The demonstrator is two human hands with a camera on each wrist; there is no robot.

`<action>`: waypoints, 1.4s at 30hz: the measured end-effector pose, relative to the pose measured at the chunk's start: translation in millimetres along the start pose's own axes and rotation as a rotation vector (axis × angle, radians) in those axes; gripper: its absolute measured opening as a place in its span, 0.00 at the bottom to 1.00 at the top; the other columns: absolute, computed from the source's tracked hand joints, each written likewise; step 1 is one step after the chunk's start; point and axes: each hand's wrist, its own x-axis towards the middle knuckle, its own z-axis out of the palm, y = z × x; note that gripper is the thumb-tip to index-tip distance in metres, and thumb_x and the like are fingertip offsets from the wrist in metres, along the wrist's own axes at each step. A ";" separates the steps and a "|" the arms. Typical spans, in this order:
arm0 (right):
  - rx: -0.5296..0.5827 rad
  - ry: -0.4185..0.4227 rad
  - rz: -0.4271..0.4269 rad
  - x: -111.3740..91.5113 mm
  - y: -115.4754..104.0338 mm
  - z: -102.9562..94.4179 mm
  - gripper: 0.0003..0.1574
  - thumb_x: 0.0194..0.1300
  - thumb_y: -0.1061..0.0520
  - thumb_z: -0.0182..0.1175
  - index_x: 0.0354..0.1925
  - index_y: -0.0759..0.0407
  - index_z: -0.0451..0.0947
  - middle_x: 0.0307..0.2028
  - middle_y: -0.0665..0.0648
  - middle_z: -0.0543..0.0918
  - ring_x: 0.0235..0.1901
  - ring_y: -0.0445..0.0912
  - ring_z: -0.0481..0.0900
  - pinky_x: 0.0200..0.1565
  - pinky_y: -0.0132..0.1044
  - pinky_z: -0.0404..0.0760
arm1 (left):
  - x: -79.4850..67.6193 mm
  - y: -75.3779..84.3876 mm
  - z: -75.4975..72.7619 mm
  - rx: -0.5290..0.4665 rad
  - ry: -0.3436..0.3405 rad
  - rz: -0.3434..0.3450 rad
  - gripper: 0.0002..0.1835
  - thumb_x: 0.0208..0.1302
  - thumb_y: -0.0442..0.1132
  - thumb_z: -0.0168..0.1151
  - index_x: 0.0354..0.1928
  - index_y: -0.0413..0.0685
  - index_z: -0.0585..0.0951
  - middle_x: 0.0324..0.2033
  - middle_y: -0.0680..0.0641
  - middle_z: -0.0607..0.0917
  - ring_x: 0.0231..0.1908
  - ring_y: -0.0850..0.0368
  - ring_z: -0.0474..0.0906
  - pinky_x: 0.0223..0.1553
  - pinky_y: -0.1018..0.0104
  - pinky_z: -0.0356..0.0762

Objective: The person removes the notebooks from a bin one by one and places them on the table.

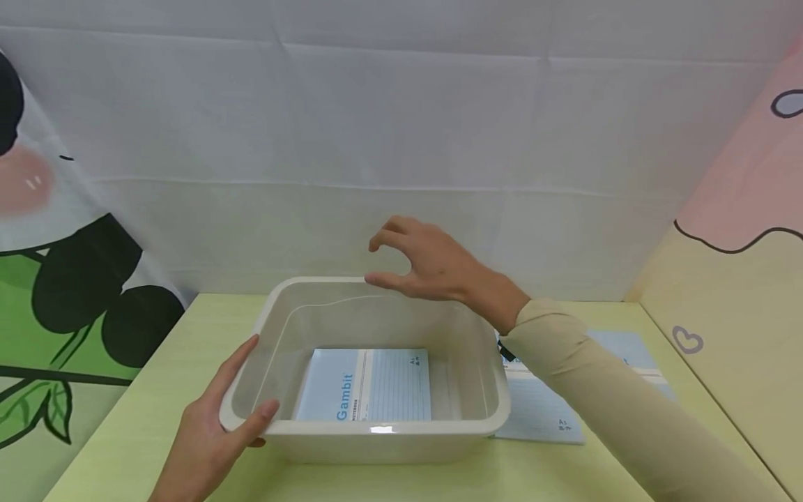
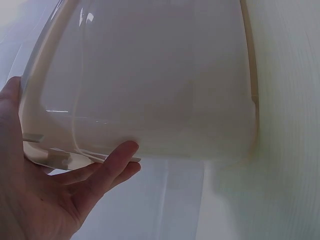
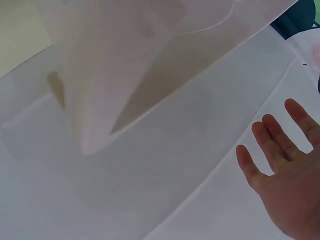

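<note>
A whitish plastic basin [image 1: 389, 446] stands on the table with a light-blue notebook [image 1: 366, 385] lying flat inside it. "Gambit" is printed along the notebook's cover. My left hand [image 1: 210, 425] grips the basin's rim at the near left corner; the left wrist view shows thumb and fingers around the rim of that basin [image 2: 165, 75]. Above the far right rim hovers my right hand [image 1: 433, 261], its fingers loosely bent and holding nothing. In the right wrist view this hand [image 3: 290, 180] has its fingers spread, apart from the basin wall [image 3: 100, 90].
To the basin's right, more light-blue notebooks [image 1: 539, 411] lie on the yellow-green table [image 1: 113, 432], partly covered by my right sleeve [image 1: 602, 390]. A white cloth [image 1: 314, 125] hangs behind the table. Printed panels with cartoon pictures stand at both sides.
</note>
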 end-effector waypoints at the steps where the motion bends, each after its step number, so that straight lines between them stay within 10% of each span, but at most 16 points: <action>1: -0.002 0.000 -0.010 2.3 -2.5 -0.3 0.28 0.68 0.35 0.65 0.59 0.47 0.81 0.58 0.50 0.80 0.59 0.49 0.80 0.63 0.47 0.80 | -0.1 0.1 0.0 -0.001 0.000 0.001 0.44 0.69 0.48 0.68 0.80 0.82 0.56 0.59 0.36 0.79 0.41 0.68 0.77 0.27 0.66 0.88; 20: -0.047 -0.144 -0.188 39.5 -39.2 36.7 0.32 0.68 0.30 0.62 0.61 0.44 0.79 0.59 0.48 0.79 0.57 0.44 0.78 0.62 0.40 0.79 | 3.1 1.0 2.1 0.020 -0.028 -0.058 0.45 0.70 0.52 0.67 0.81 0.82 0.53 0.62 0.36 0.77 0.47 0.49 0.78 0.28 0.68 0.88; 34: -0.048 -0.401 -0.197 43.9 -62.0 77.8 0.35 0.71 0.29 0.57 0.68 0.43 0.72 0.65 0.45 0.71 0.58 0.39 0.73 0.58 0.37 0.82 | -0.8 1.4 0.8 0.018 -0.037 -0.042 0.46 0.70 0.49 0.68 0.81 0.79 0.53 0.62 0.35 0.76 0.46 0.49 0.78 0.27 0.67 0.88; 42: -0.155 -0.447 -0.290 45.6 -72.2 97.3 0.35 0.71 0.28 0.57 0.66 0.43 0.73 0.59 0.44 0.72 0.52 0.38 0.72 0.50 0.29 0.77 | -2.2 3.5 -1.9 0.007 -0.021 -0.022 0.45 0.70 0.48 0.68 0.80 0.83 0.54 0.59 0.36 0.77 0.41 0.65 0.77 0.28 0.65 0.89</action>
